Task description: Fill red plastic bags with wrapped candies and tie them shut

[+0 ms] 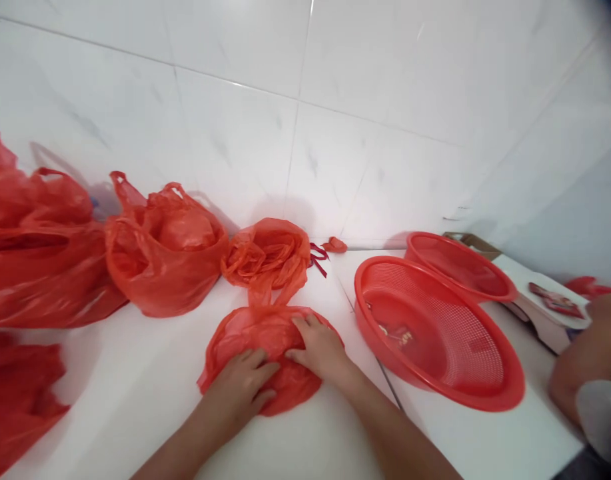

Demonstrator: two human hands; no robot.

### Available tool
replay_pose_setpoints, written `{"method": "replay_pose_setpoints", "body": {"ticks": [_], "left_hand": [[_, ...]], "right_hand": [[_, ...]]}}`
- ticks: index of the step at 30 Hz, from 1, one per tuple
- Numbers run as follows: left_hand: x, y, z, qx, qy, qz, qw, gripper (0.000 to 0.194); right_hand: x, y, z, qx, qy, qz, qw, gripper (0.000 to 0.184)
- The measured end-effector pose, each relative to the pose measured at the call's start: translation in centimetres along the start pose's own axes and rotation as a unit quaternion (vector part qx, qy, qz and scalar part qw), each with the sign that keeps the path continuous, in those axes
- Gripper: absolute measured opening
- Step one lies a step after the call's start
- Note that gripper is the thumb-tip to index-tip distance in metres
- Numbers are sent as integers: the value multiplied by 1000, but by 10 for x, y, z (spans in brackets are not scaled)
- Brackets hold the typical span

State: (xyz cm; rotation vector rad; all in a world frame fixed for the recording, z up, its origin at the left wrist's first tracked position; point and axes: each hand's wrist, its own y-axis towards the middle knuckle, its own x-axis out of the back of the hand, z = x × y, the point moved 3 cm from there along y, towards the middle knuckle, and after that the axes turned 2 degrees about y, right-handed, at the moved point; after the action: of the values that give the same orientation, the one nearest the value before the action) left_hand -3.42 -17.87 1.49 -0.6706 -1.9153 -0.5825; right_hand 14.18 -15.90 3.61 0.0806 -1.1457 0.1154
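A crumpled red plastic bag (278, 327) lies on the white tabletop in front of me. My left hand (238, 387) rests on its left side, fingers apart and slightly bent. On the bag's right side lies my right hand (318, 347), its fingers spread and its thumb pointing inward. Both hands touch the plastic with a gap between them, and neither is visibly closed around it. What the bag contains, if anything, is hidden. Just behind, another bunched red bag (270, 250) touches or joins this one; I cannot tell which.
Filled red bags (175, 267) stand along the tiled wall at left. At right are a red perforated basket (478, 347) with small wrapped pieces inside and a second red basket (460, 263) behind it. A dark red ribbon (318, 257) lies near the wall. Another person's arm (585, 353) shows at far right.
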Motion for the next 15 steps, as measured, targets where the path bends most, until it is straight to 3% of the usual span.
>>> {"method": "replay_pose_setpoints", "body": {"ticks": [5,7,9,10,12,15], "left_hand": [[-3,-2,9,-2,-19,-49,999,33],[-3,-4,11,-2,-20,-71,997,34],[-2,-5,11,-3,-20,-93,995,33],[-1,-6,11,-6,-19,-106,994,32],[0,-7,10,-16,-13,-133,991,30],[1,-8,9,-38,8,-168,985,25]], "right_hand": [[50,-41,1,49,44,-178,982,33],[73,-61,-16,18,9,-264,964,32],[90,-80,-39,-54,-56,-308,948,38],[94,-90,-51,-98,-85,-301,945,42],[92,-108,-71,-172,-120,-226,951,46],[70,-131,-80,-207,-158,-101,960,44]]}}
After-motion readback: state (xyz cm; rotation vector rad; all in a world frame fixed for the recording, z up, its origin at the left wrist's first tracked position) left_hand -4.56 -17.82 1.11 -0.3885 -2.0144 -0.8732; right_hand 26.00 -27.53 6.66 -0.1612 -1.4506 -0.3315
